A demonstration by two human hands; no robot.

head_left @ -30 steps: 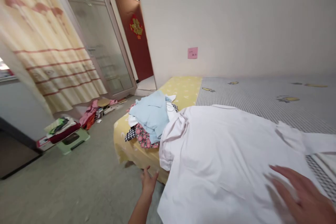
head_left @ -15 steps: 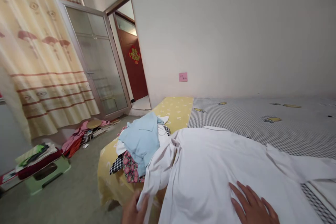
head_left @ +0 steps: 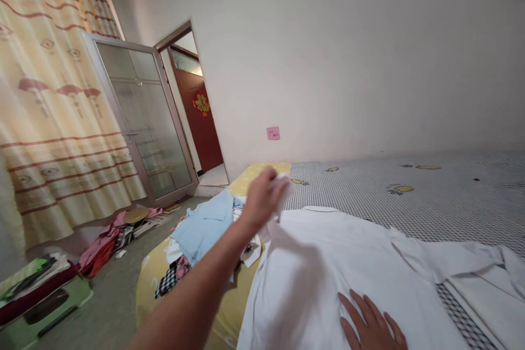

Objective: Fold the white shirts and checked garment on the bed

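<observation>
"Left hand [head_left: 262, 199] has lifted. Holding anything?"

"Yes, its fingers pinch an edge of the white shirt [head_left: 324, 284]."

"Right hand [head_left: 369, 325]?"

"Fingers spread wide, pressing flat on that shirt, which lies across the bed [head_left: 410, 197]."

And here on the wall, a pink sticky note [head_left: 273, 133] with a couple of short handwritten marks, but they're far too small to make out from here! Over through the doorway, a gold ornament [head_left: 201, 103] sits on the red door [head_left: 202, 145], and no, its shape won't resolve into anything readable either, so nothing in this room can be read clearly right now.
</observation>
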